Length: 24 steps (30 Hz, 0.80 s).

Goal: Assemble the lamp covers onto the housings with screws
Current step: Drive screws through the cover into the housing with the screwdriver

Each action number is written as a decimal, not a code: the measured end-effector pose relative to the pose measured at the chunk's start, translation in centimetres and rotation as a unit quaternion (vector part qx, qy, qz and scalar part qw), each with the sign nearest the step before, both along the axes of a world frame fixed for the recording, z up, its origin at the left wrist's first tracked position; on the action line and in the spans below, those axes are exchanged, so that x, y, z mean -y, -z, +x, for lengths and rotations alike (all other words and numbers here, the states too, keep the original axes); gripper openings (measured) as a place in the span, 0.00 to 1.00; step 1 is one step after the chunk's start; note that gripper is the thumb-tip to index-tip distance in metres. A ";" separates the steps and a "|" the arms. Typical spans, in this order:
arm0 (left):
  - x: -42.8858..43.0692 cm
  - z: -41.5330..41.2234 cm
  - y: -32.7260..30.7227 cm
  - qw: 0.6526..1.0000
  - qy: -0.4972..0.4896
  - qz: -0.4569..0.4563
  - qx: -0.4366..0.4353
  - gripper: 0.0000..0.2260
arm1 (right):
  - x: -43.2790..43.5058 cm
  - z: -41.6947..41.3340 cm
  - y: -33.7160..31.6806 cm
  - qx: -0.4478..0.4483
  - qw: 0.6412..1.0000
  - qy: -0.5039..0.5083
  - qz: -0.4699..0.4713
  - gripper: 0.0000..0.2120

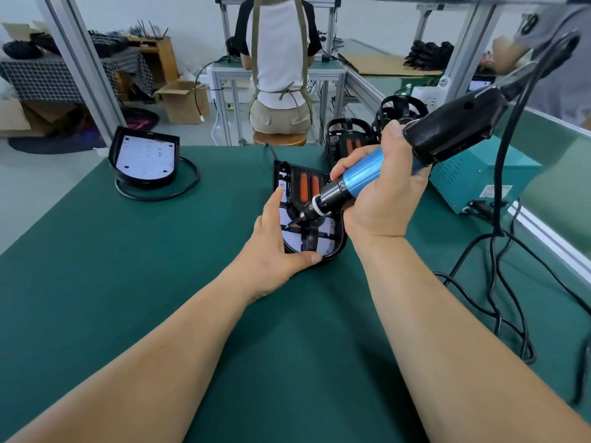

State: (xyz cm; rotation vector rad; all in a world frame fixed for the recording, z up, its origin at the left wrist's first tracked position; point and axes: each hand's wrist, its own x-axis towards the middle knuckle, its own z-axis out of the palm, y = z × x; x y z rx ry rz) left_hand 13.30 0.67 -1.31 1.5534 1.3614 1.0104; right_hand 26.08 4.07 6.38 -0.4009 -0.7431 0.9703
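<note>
A black lamp housing [332, 251] with a black grille cover [308, 187] and two orange bars lies in the middle of the green table. My left hand [275, 247] holds its left and near edge, thumb along the front rim and index finger stretched over the cover. My right hand [380, 193] grips a blue and black electric screwdriver [361, 175]. The screwdriver slants down to the left and its bit tip [289, 224] touches the cover by my left hand.
A second housing [145, 156] with a white LED board and a coiled cable stands at the far left. Black covers [350, 139] are stacked behind the work. A blue power box [479, 177] and loose cables [499, 282] lie at the right. A person sits beyond the table.
</note>
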 end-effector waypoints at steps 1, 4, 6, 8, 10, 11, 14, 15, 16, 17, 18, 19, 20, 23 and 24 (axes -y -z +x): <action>0.0 0.0 0.0 1.000 0.001 0.001 0.000 0.56 | 0.0 0.0 0.0 0.003 1.000 0.002 -0.002 0.06; 0.0 0.0 -0.1 1.000 0.005 0.002 0.004 0.56 | -0.2 0.0 0.0 0.000 1.000 0.001 -0.002 0.05; 0.1 0.0 0.0 1.000 0.005 0.002 0.007 0.56 | -0.3 0.1 0.0 -0.007 1.000 0.001 -0.004 0.03; 0.1 0.0 -0.1 1.000 0.003 0.002 0.007 0.56 | -0.4 0.0 0.0 -0.007 1.000 0.002 -0.008 0.07; 0.1 0.0 -0.1 1.000 0.004 0.004 0.005 0.56 | -0.4 0.0 -0.1 -0.008 1.000 0.002 -0.012 0.11; 0.1 0.0 -0.1 1.000 0.004 0.005 0.004 0.56 | -0.3 0.0 -0.1 -0.008 1.000 0.001 -0.012 0.12; 0.2 0.0 -0.1 1.000 0.002 0.008 -0.002 0.56 | -0.4 0.0 0.1 -0.010 1.000 -0.001 -0.013 0.08; 0.1 -0.1 0.0 1.000 0.001 0.008 -0.004 0.56 | -0.4 0.1 0.1 -0.012 1.000 -0.001 -0.014 0.05; 0.1 -0.1 0.0 1.000 0.002 0.008 -0.005 0.56 | -0.5 0.2 0.2 -0.012 1.000 0.000 -0.018 0.04; 0.1 -0.1 0.0 1.000 0.002 0.008 -0.005 0.56 | -0.6 0.3 0.3 -0.010 1.000 0.000 -0.024 0.05; 0.1 -0.1 0.0 1.000 0.002 0.007 -0.006 0.56 | -0.6 0.4 0.3 -0.009 1.000 0.002 -0.030 0.06; 0.1 -0.1 0.0 1.000 0.001 0.006 -0.007 0.56 | -0.6 0.4 0.4 -0.009 0.999 0.002 -0.034 0.06; 0.1 -0.1 0.1 1.000 0.000 0.006 -0.007 0.55 | -0.6 0.4 0.4 -0.008 0.999 0.002 -0.035 0.07; 0.1 -0.1 0.1 1.000 0.000 0.007 -0.004 0.56 | -0.6 0.3 0.4 -0.005 0.999 0.002 -0.034 0.06; 0.1 -0.1 0.1 1.000 -0.001 0.006 -0.003 0.56 | -0.5 0.3 0.4 -0.004 0.999 0.002 -0.032 0.05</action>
